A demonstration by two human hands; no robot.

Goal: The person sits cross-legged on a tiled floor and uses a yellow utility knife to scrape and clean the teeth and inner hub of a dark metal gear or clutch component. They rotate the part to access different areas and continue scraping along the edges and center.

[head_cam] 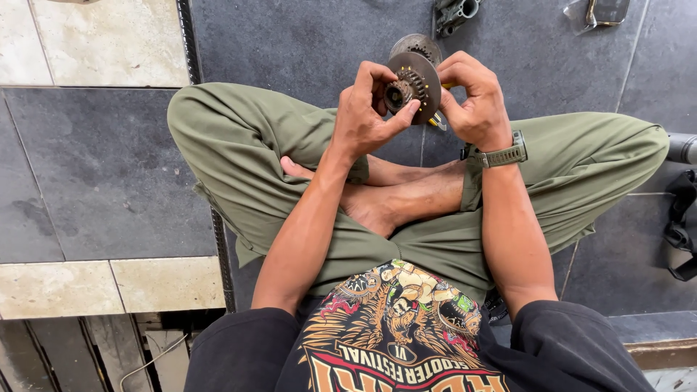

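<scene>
At upper centre of the frame, the left hand (361,116) pinches the toothed hub of a rusty gear disc (415,86) while the right hand (475,101) closes on its rim, above a second disc (415,45) on the floor (305,43).

Round metal gear disc (415,81): rusty brown with a dark toothed hub. Loose cloth trousers (239,152): plain olive green; wristwatch with strap (501,154): matching olive. Short-sleeved shirt (396,334): black with an orange, yellow and green print; tiled floor (109,174): dark grey slabs bordered by mottled beige.
</scene>
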